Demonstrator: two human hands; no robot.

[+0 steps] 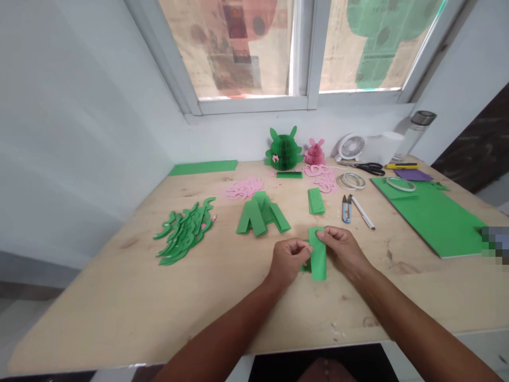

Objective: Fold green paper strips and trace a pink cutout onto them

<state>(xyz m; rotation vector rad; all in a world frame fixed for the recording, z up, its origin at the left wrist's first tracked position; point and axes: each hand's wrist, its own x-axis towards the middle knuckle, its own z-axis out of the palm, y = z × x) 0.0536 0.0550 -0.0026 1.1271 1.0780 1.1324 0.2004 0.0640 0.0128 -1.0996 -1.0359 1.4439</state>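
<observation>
2 hands (289, 260) on 1 green paper strip (318, 263)

The left forearm (226, 329) and right forearm (417, 315) slant inward over the near edge of the counter (119, 318). The left grip (289, 260) pinches, fingers curled; just beside it, the right grip (345, 249) pinches too, thumb pointing left.

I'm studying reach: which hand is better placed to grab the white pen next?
Likely the right hand: it's nearer the white pen than the left hand, though both hold green paper.
</observation>
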